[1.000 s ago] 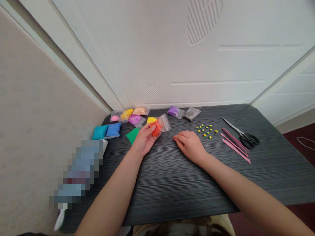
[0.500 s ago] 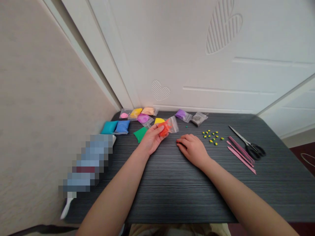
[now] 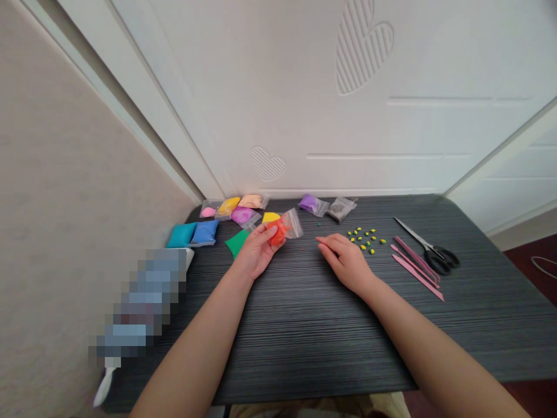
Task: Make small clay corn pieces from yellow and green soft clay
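Observation:
My left hand (image 3: pixel 259 251) is closed around a small clear zip bag of orange-red clay (image 3: pixel 278 230), its transparent top pointing right. To the right, my right hand (image 3: pixel 346 261) rests low over the dark table, thumb and fingertips close together; whether anything tiny is between them is hidden. Just beyond the left hand lie a green clay packet (image 3: pixel 235 242) and a yellow clay packet (image 3: pixel 270 217), both partly covered. Several small yellow-and-green clay pieces (image 3: pixel 363 247) are scattered right of my right hand.
Bagged clay lines the back: pink (image 3: pixel 208 212), magenta (image 3: pixel 243 216), purple (image 3: pixel 308 202) and grey (image 3: pixel 340 209). Teal (image 3: pixel 181 234) and blue packets (image 3: pixel 204 232) sit left, near a blurred-out package (image 3: pixel 143 302). Pink modelling tools (image 3: pixel 418 277) and black-handled scissors (image 3: pixel 439 255) lie right.
The view has shifted slightly, moving most of the scene left. My right hand has turned a little and its fingers have straightened. The left hand still holds the orange-red bag.

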The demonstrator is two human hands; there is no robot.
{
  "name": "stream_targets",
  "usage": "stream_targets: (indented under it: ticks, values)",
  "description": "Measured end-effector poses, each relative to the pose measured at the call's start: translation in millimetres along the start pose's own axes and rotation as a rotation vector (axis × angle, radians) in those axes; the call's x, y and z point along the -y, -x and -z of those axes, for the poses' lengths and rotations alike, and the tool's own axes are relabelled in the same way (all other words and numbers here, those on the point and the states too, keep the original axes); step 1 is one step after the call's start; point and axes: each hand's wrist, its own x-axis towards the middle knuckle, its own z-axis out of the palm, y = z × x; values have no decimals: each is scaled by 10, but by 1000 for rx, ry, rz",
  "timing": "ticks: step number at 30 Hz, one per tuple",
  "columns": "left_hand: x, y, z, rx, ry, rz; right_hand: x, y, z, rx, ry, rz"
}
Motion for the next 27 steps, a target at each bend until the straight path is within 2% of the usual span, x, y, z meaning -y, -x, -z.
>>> stream_targets:
  ticks: [5, 10, 17, 21, 27]
  values:
    - [3, -1, 0, 0, -2, -2, -11, -3, -1, 37, -21, -3]
    - [4, 0, 14, 12, -1, -2, -57, 8, 91, 110, -19, -32]
    - [6, 0, 18, 19, -18, 1, -54, -11, 91, 227, 50, 18]
    - [10, -6, 27, 29, -15, -5, -48, 2, 35, 210, 82, 5]
    - [19, -21, 34, 22, 12, -15, 28, -55, -121, 69, 120, -42]
